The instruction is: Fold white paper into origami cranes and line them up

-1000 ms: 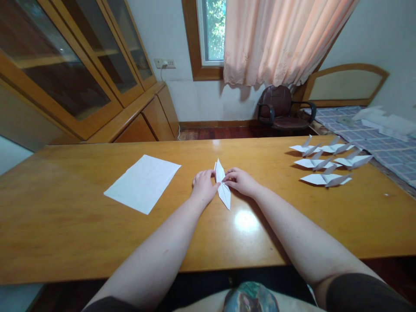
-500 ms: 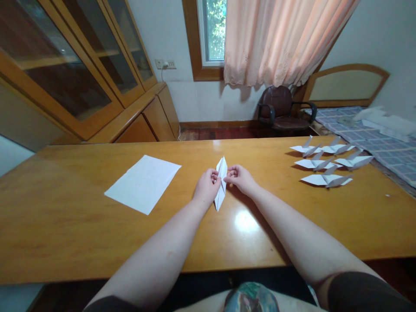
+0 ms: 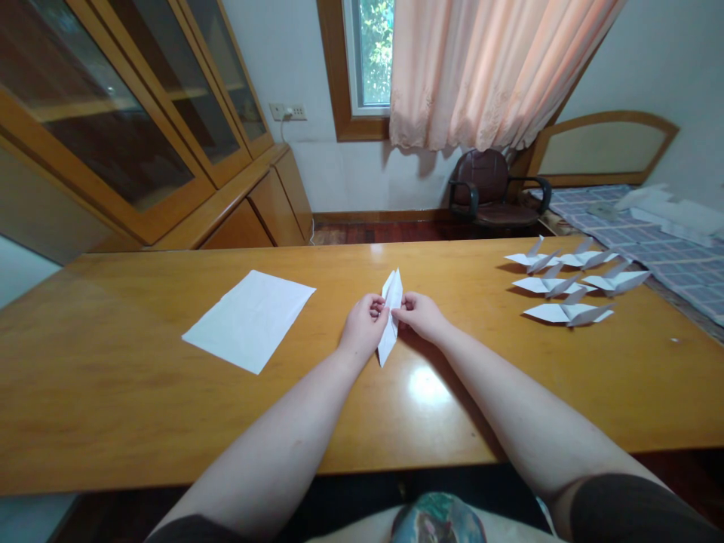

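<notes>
A narrow, pointed piece of folded white paper (image 3: 390, 317) is lifted just above the middle of the wooden table (image 3: 141, 407). My left hand (image 3: 363, 329) pinches its left side and my right hand (image 3: 421, 317) pinches its right side, both with fingers curled shut on it. Its lower tip points down toward the table between my wrists. A flat white sheet of paper (image 3: 249, 318) lies to the left of my left hand.
Several finished white paper cranes (image 3: 566, 280) stand in a group at the table's right. Beyond the table are a dark office chair (image 3: 491, 188), a bed with a checked cover (image 3: 667, 249), a glass-door wooden cabinet (image 3: 130, 128) and a curtained window.
The folded paper lay flat on the table under my fingertips; now both hands have lifted it and turned it more upright, folded narrower.
</notes>
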Demonstrator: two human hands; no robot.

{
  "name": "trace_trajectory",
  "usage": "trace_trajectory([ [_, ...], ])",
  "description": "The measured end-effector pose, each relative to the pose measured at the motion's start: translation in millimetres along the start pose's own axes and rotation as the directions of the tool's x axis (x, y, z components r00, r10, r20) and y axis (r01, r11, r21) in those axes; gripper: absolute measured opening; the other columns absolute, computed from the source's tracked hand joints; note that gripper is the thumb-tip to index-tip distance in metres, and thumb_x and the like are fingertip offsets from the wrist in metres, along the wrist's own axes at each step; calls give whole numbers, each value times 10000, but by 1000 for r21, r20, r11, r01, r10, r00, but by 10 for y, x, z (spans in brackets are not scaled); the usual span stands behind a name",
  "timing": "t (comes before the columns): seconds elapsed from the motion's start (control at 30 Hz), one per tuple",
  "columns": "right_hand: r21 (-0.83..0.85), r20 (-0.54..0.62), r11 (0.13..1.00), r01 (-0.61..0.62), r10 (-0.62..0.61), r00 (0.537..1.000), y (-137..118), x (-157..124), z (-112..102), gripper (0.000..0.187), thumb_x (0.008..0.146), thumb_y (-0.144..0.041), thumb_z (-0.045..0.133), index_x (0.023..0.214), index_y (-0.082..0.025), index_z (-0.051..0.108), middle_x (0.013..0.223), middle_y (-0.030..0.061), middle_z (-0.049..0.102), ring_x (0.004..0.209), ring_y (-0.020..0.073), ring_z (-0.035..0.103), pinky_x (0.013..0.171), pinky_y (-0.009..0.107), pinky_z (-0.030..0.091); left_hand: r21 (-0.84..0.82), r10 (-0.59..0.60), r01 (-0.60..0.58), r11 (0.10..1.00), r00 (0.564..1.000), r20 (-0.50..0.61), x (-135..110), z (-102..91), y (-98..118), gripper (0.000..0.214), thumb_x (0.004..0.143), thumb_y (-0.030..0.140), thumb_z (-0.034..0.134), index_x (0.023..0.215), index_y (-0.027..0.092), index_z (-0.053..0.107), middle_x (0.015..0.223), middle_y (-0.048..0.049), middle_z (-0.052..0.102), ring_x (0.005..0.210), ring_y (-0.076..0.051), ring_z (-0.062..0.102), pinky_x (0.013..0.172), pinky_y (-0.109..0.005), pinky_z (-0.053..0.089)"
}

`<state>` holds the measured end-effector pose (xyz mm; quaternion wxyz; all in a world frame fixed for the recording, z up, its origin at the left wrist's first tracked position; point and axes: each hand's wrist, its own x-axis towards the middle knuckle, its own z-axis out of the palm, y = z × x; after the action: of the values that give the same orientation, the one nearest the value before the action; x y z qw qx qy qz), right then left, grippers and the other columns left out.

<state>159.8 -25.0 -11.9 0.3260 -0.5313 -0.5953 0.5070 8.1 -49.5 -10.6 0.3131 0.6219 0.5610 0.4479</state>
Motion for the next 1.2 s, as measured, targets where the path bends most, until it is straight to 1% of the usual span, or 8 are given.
trace_trajectory([
  [0.13, 20, 48, 999, -43, 42, 998, -57, -31, -6, 70, 691, -203, 610, 708, -173, 549, 488, -32, 565, 418, 99, 499, 420, 210, 371, -7, -1, 1, 1000, 1000, -14, -3, -19, 22, 104, 815, 195, 568, 916, 177, 588, 825, -27, 651, 721, -141, 620, 669, -263, 505],
  [0.27, 46, 27, 997, -59, 58, 998, -96, -39, -11, 45, 674, -163, 594, 698, -171, 557, 448, -51, 533, 389, 86, 466, 410, 204, 358, -56, 23, -22, 998, 1000, 17, 1, -19, 8, 115, 864, 209, 522, 938, 183, 606, 881, -40, 685, 802, -154, 646, 735, -284, 519],
  [0.5, 73, 0, 996, -59, 59, 998, -92, -32, -26, 36, 645, -173, 560, 615, -175, 541, 411, -53, 495, 385, 94, 459, 409, 211, 354, -118, 75, -66, 991, 994, 78, -4, 45, -67, 225, 794, 124, 593, 1011, 181, 609, 914, -50, 680, 814, -143, 655, 749, -279, 543],
  [0.67, 130, 17, 991, -33, 31, 999, -80, -37, -18, 131, 661, -263, 601, 594, -181, 523, 442, -42, 510, 410, 100, 471, 434, 222, 369, -32, 117, -116, 993, 992, 43, -8, 26, -91, 350, 765, 155, 652, 1104, 199, 581, 1074, -72, 625, 862, -150, 640, 791, -307, 549],
  [0.8, 250, 56, 968, -7, -7, 998, -73, -43, -5, 287, 701, -423, 620, 591, -186, 502, 474, -44, 488, 444, 100, 465, 474, 238, 401, 6, 95, -95, 995, 995, -4, -12, -2, -69, 475, 743, 159, 673, 1194, 210, 531, 1180, -83, 554, 745, -107, 625, 769, -304, 553],
  [1.0, 197, 24, 980, -1, -4, 1000, -86, -43, -4, 269, 635, -403, 685, 620, -177, 539, 497, -44, 506, 481, 103, 469, 486, 233, 373, -48, 87, -88, 995, 996, -19, -48, 7, -25, 690, 728, 196, 697, 1345, 246, 392, 1333, -115, 470, 721, -83, 604, 748, -287, 543],
  [1.1, 210, 9, 978, -2, 0, 1000, -94, -41, -21, 273, 627, -410, 678, 606, -180, 533, 498, -44, 505, 483, 98, 454, 482, 228, 351, -74, 30, -36, 997, 996, -87, -43, 13, -14, 692, 696, 237, 729, 1309, 224, 407, 1291, -117, 506, 692, -79, 585, 707, -274, 531],
  [1.2, 207, 3, 978, 15, -16, 1000, -81, -32, -37, 273, 630, -416, 680, 626, -174, 554, 517, -43, 515, 495, 93, 442, 489, 224, 334, -163, -85, 72, 984, 994, -74, -4, 18, -12, 500, 702, 293, 727, 1131, 166, 504, 1046, -81, 624, 698, -109, 602, 697, -277, 518],
])
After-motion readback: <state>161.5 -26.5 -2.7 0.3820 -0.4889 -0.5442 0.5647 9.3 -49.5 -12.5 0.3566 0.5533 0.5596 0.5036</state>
